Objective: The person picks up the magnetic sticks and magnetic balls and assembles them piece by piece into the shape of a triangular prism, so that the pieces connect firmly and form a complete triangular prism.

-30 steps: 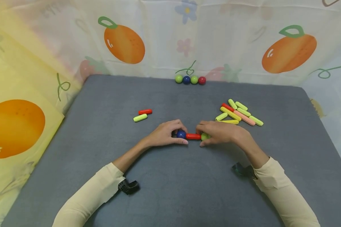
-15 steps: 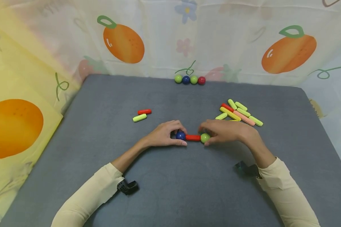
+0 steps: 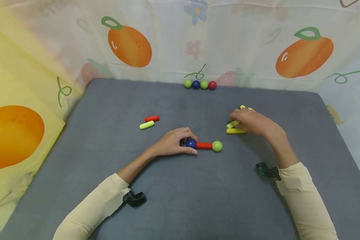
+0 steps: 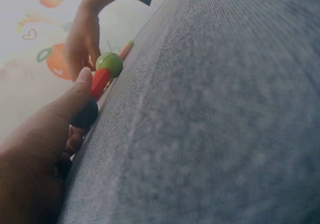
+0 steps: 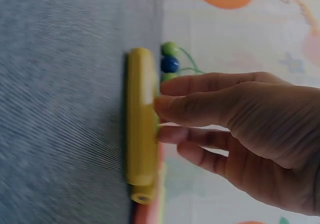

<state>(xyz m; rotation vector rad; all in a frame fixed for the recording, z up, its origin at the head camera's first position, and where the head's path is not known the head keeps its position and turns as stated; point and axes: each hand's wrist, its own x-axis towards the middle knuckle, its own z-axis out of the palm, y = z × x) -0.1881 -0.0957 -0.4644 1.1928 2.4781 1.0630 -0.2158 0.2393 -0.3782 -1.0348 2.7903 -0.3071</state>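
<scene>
My left hand (image 3: 174,141) grips a dark blue ball (image 3: 191,143) between thumb and fingers. A red stick (image 3: 204,145) runs from that ball to a light green ball (image 3: 217,146), all three in a row. In the left wrist view the green ball (image 4: 109,65) and red stick (image 4: 100,82) point away past my thumb. My right hand (image 3: 253,121) reaches over the pile of sticks, its fingers loosely bent around a light green stick (image 3: 232,124). A thick yellow stick (image 5: 141,119) lies before the fingertips in the right wrist view. My hand hides most of the pile.
Another red stick (image 3: 152,118) and a light green stick (image 3: 146,125) lie left of centre. Along the back edge of the grey table (image 3: 123,100) sit several balls, including a blue one (image 3: 196,84) and a red one (image 3: 212,85). A fruit-print cloth (image 3: 168,33) hangs behind.
My right hand has let go of the light green ball and moved right and away to the pile of sticks. The left hand stays on the blue ball.
</scene>
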